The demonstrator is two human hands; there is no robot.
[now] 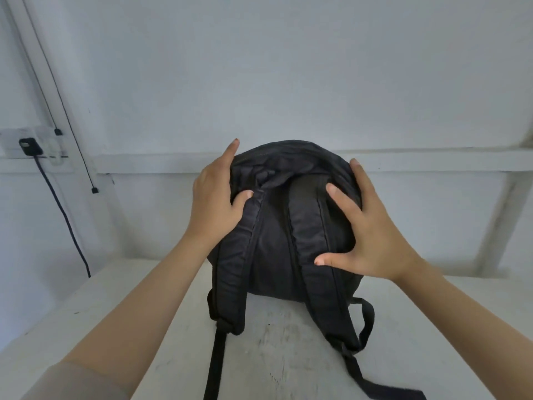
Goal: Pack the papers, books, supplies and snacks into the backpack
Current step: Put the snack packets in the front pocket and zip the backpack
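Steadying the bag is judged to be the step in hand, since no papers, books, supplies or snacks are seen and no opening is shown. At far left a black plug with a dark cable sits at the wall, well apart from the work. The left grip is clasped on the upper left shoulder of the black fabric backpack. Its thumb is pressed onto the top of the left padded shoulder strap and its index finger is raised past the crown; the other fingers are hidden behind. The backpack is stood upright on the white scuffed tabletop, with the straps turned toward the person. The right grip is released, laid flat with spread fingers against the bag's right side and over the right padded shoulder strap. The zip is probably on the far face, so the bag should be turned about while held at both sides, with the base kept on the tabletop and the loose webbing tails kept from being trapped beneath it.
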